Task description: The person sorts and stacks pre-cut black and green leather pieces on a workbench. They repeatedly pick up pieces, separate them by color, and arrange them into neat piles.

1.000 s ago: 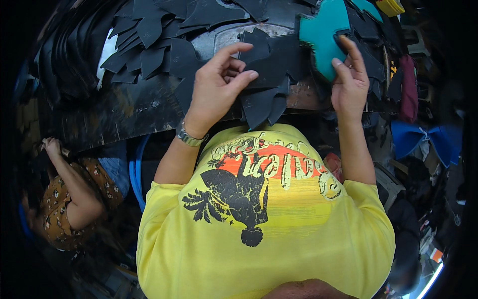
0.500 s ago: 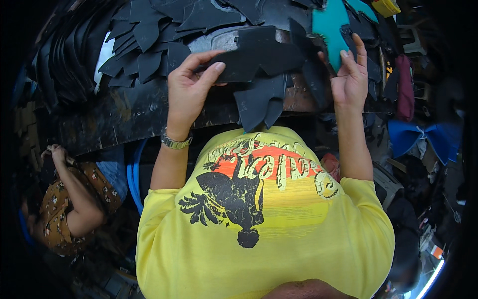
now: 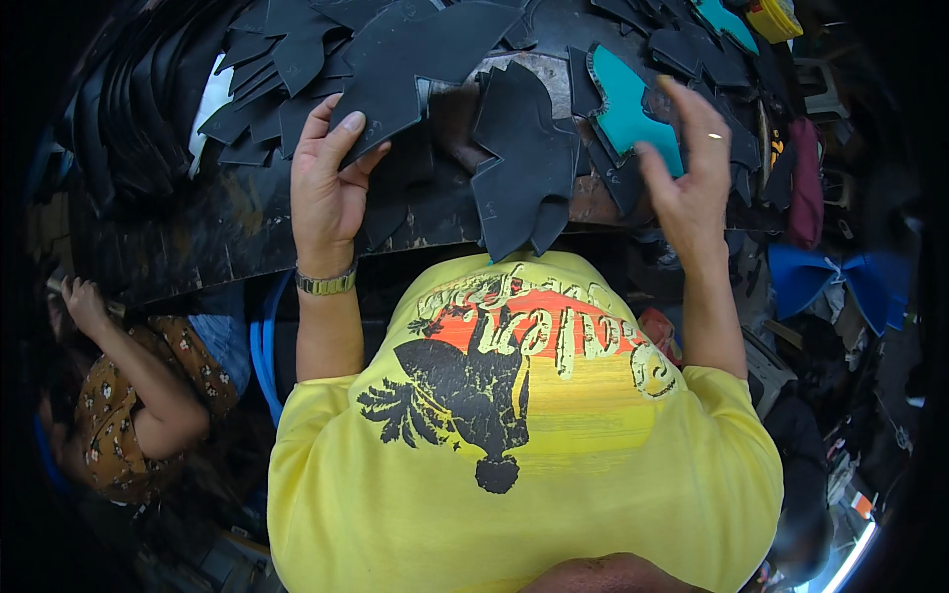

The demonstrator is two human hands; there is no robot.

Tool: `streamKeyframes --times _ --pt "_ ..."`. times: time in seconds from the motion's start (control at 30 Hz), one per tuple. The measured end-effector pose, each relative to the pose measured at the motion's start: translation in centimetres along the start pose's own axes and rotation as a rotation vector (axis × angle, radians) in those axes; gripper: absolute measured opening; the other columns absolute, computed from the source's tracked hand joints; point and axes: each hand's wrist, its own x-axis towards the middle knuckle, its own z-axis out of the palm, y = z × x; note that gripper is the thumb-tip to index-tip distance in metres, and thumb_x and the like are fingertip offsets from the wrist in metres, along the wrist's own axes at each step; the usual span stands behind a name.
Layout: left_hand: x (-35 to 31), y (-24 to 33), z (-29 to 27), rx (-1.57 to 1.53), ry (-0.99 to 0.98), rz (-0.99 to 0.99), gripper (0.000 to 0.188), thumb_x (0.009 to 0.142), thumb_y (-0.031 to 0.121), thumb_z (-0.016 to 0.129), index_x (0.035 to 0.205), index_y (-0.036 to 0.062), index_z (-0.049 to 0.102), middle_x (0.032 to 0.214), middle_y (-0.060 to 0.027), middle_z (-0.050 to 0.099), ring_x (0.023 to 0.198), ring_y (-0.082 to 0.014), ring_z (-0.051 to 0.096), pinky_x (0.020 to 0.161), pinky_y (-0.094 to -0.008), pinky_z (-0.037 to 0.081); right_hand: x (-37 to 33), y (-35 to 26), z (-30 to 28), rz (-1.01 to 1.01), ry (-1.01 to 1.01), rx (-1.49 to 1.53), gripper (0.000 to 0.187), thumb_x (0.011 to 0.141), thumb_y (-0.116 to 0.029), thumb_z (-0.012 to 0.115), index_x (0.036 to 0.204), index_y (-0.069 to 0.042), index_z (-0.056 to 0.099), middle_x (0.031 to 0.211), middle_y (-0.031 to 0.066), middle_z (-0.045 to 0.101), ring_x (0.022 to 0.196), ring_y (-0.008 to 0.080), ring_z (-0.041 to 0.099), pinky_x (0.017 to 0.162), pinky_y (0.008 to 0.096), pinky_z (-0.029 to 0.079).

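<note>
My left hand (image 3: 331,188) pinches a black cut piece (image 3: 415,59) that runs up and rightward from my fingers; my right hand (image 3: 692,188) hovers spread, empty, beside the teal piece (image 3: 628,104).

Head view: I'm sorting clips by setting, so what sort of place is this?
Likely a small shoe or leather-goods workshop: stacks of black cut pieces cover the worn workbench, and the left hand holds one.

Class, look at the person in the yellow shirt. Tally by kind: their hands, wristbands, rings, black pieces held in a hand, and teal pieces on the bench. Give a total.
Hands: 2
Wristband: 1
Ring: 1
Held black piece: 1
Teal pieces: 2
Total: 7
</note>
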Motion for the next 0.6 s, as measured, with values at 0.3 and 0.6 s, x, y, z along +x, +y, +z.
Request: streamKeyframes --times 0.3,0.6 --pt "-0.7 -0.6 0.3 -0.031 -0.012 0.014 0.04 0.091 0.002 0.063 0.126 0.0048 0.045 0.107 -0.0118 0.067 0.093 -0.0195 0.07 0.083 -0.0352 0.061 0.3 -5.2 3.0 -0.168 -0.272 0.028 0.076 0.073 -0.016 0.08 0.141 -0.012 0.047 0.11 0.0142 0.062 0.108 0.0342 0.057 0.095 0.0441 0.043" --pt "-0.7 -1.2 0.3 -0.033 -0.032 0.024 0.038 0.092 -0.002 0.06 0.125 0.0036 0.042 0.11 -0.0139 0.064 0.096 -0.0204 0.069 0.083 -0.0348 0.062 0.0 -6.8 3.4 -0.076 -0.278 0.009 0.075 0.073 -0.012 0.079 0.141 -0.013 0.046 0.104 0.0143 0.06 0.1 0.0331 0.058 0.087 0.0432 0.046"
